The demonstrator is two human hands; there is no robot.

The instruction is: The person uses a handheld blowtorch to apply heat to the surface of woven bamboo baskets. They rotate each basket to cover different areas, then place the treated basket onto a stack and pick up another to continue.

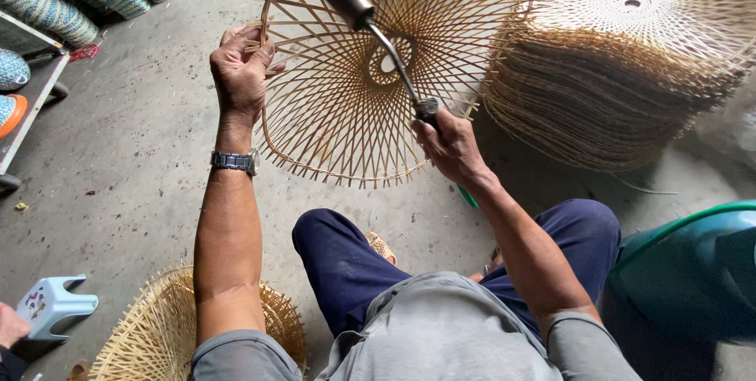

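Our left grip (240, 74) pinches the rim of the bamboo frame (354, 113), which spreads to its right. Our right grip (450, 145), below the frame's hub, wraps the torch (378, 35), pointing up across it.

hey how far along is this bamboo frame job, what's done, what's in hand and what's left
Which pile is finished can't be told: a tall stack of woven frames stands at the right, and another frame lies by the left knee. In hand: the left hand grips the rim of one open bamboo frame, tilted up, while the right hand points a torch-like tool at it.
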